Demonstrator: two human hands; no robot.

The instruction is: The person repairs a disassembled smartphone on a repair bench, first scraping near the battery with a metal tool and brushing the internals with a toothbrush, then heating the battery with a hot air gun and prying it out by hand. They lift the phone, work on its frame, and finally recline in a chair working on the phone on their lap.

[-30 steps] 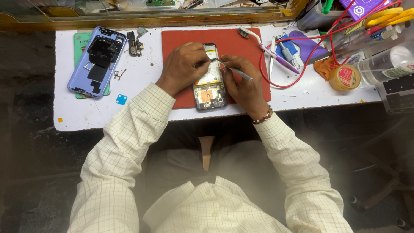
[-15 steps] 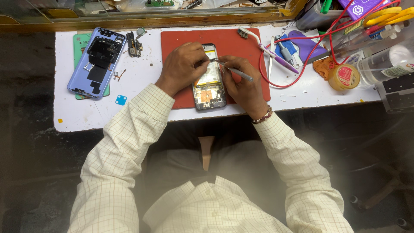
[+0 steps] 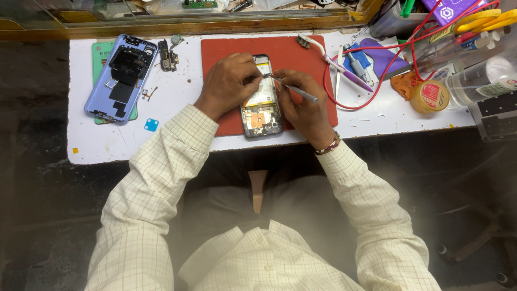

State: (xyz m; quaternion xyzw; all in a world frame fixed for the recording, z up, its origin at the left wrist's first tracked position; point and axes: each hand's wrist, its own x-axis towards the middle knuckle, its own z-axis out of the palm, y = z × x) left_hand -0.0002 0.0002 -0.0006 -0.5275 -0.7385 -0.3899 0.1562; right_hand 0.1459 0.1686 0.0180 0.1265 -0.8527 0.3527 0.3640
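An opened phone (image 3: 262,110) with its back removed lies on a red mat (image 3: 231,48) on the white bench. My left hand (image 3: 229,83) rests on the phone's upper left side, fingers pinched at its top edge. In my right hand (image 3: 304,105) is a thin grey metal tool (image 3: 293,89), held like a pen, its tip touching the phone's upper part near my left fingertips. What the left fingers pinch is too small to tell.
A lilac phone back cover (image 3: 121,75) lies on a green pad at the left, with small parts (image 3: 166,56) beside it. To the right of the mat lie a toothbrush (image 3: 328,56), red wires (image 3: 377,70), a small round tin (image 3: 428,97) and a clear bottle (image 3: 479,81).
Both hands stay on the phone; the tool tip has shifted slightly at the phone's top. Nothing else has moved.
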